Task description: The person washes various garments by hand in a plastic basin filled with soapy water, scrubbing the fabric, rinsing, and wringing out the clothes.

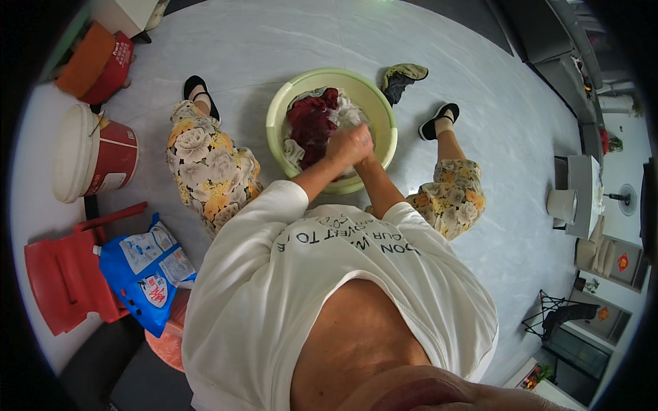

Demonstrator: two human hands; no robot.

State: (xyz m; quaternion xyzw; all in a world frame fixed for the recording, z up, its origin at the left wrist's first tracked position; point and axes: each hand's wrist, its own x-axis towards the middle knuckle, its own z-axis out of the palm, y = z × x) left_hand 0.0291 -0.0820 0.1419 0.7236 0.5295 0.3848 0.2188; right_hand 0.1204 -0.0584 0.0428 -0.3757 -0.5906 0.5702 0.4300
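A pale green plastic basin (pixel 276 134) stands on the floor between the person's legs. In it lie a wet dark red garment (pixel 310 123) and white cloth (pixel 350 110). Both of my hands are together over the basin's near right part, fingers curled. My left hand (pixel 343 146) lies across my right hand (pixel 366 146) and covers much of it. White cloth is right by the fingers; whether either hand grips it is hidden. A wet dark and olive cloth (pixel 398 82) lies on the floor just beyond the basin's right rim.
At left stand a lidded white and red bucket (pixel 117 159) and a red plastic chair (pixel 67 287) with a blue detergent bag (pixel 146 272). A red box (pixel 110 72) is farther back. A grey sofa (pixel 552 38) lies far right, a folding chair (pixel 565 316) lower right.
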